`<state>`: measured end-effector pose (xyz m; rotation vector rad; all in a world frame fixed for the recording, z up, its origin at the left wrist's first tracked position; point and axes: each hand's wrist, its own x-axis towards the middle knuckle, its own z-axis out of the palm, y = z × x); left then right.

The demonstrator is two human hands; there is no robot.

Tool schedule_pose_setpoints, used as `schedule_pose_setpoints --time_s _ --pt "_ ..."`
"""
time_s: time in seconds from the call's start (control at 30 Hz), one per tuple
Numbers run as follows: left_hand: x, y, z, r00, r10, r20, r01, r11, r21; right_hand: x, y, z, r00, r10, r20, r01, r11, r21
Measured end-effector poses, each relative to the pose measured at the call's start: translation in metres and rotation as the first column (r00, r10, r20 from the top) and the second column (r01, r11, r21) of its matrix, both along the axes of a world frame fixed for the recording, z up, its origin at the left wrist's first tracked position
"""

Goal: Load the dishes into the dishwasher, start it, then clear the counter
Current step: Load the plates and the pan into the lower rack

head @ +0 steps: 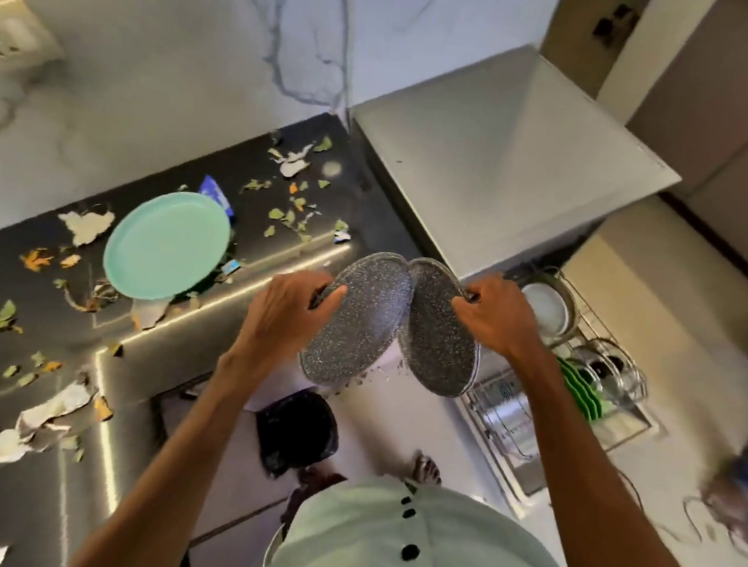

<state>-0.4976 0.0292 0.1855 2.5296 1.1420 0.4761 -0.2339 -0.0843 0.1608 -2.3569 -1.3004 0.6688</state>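
Note:
I hold two grey speckled plates on edge above the floor, between the counter and the dishwasher. My left hand [290, 307] grips the rim of the left speckled plate [357, 323]. My right hand [499, 316] grips the rim of the right speckled plate [442, 340]. The two plates touch along their upper inner edges. A mint-green plate [165, 245] lies on the dark counter [185, 329] to the left. The pulled-out dishwasher rack [582, 376] at the right holds a white dish [543, 313], green plates [579, 390] and glassware.
Torn paper, leaf scraps and orange peel litter the counter. A black-lined bin [296, 431] stands on the floor below the plates. The silver dishwasher top [503, 158] fills the upper right. A marble wall with a socket rises behind the counter. A dark bundle lies on the floor far right.

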Motion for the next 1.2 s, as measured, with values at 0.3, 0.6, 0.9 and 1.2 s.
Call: schedule_pose_setpoints --time_s 0.3,0.6,0.9,1.2 --pt "0.15 -0.014 -0.034 0.946 -0.279 -0.166 0.241 0.946 -0.218 0.105 -0.08 -0.044 0.952 -0.282 -0.119 0.277 0.959 -0.052" --pt "0.295 -0.009 -0.066 0.825 -0.488 -0.285 0.429 0.869 -0.247 0.171 -0.095 -0.09 0.778 -0.609 -0.151 0.593 0.793 -0.143" --pt "0.445 0.01 -0.132 0.702 -0.641 -0.31 0.598 0.767 -0.23 0.257 -0.079 -0.137 0.437 -0.891 -0.12 0.881 0.452 -0.144" --pt "0.553 0.0 -0.275 0.63 -0.628 -0.457 0.563 0.775 -0.289 0.332 -0.083 -0.242 0.156 -0.987 -0.028 0.985 0.158 -0.075"
